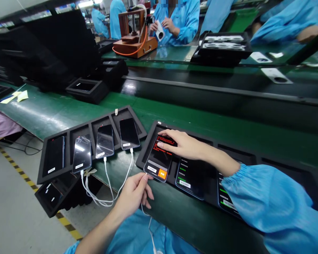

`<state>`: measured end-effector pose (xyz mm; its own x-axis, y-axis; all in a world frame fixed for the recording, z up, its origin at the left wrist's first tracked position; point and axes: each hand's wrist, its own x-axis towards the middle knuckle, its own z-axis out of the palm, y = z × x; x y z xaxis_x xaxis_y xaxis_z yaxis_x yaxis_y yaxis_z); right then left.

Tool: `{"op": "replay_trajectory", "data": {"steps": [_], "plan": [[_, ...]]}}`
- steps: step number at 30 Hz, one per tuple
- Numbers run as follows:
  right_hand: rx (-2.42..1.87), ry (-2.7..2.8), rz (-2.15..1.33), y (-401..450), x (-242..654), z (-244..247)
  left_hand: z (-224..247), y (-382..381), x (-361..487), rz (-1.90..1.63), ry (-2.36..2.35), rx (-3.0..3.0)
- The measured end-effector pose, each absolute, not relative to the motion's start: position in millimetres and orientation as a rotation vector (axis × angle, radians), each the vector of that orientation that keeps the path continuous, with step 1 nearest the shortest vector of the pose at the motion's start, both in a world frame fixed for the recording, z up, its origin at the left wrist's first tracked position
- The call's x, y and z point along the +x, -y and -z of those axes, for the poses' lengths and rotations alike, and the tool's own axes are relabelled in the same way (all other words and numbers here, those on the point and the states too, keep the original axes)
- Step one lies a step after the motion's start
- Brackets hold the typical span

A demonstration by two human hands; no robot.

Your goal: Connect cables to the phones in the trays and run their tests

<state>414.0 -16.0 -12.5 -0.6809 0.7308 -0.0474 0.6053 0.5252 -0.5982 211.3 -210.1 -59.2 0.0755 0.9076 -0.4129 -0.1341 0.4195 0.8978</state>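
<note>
A phone (pixel 159 158) with red text and an orange button lies tilted in the first slot of a black foam tray (pixel 198 135). Over its upper part rests my right hand (pixel 180 144), fingers spread. At its bottom edge my left hand (pixel 136 192) pinches the end of a white cable (pixel 150 229). Two more phones, one with green and white lines (pixel 189 176) and another (pixel 226 197) partly under my right sleeve, sit further right. The left tray (pixel 67 130) holds several dark phones; three of them (pixel 82 151) (pixel 105 141) (pixel 129 133) have white cables plugged in.
Another foam tray (pixel 51 197) stands below the left tray. Behind are stacked black trays (pixel 91 88), a long rail (pixel 201 86) and a brown fixture (pixel 135 46). Across the bench, a person (pixel 185 17) in blue holds a white part. Yellow paper (pixel 22 96) lies at the far left.
</note>
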Motion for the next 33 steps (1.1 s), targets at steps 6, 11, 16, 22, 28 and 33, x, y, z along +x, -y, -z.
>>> {"op": "replay_trajectory", "data": {"steps": [6,11,16,22,28,33], "plan": [[-1.115,2.557,-0.933,19.5,414.4,8.7,57.5,204.9,213.7,-0.998,-1.151,0.628],[-1.136,2.604,-0.942,22.5,414.8,6.0,55.9,203.7,214.9,-1.019,-1.122,0.553],[-1.206,2.698,-0.791,31.2,408.3,11.9,55.1,203.3,213.6,-0.978,-1.111,0.581],[-1.187,2.719,-0.719,35.8,406.6,18.6,57.2,202.4,211.0,-0.96,-1.109,0.592],[-1.177,2.69,-0.753,35.6,409.9,18.9,57.9,201.2,209.8,-0.941,-1.086,0.588],[-1.2,2.734,-0.703,38.9,408.1,20.6,56.0,200.3,210.4,-0.943,-1.089,0.584]]}}
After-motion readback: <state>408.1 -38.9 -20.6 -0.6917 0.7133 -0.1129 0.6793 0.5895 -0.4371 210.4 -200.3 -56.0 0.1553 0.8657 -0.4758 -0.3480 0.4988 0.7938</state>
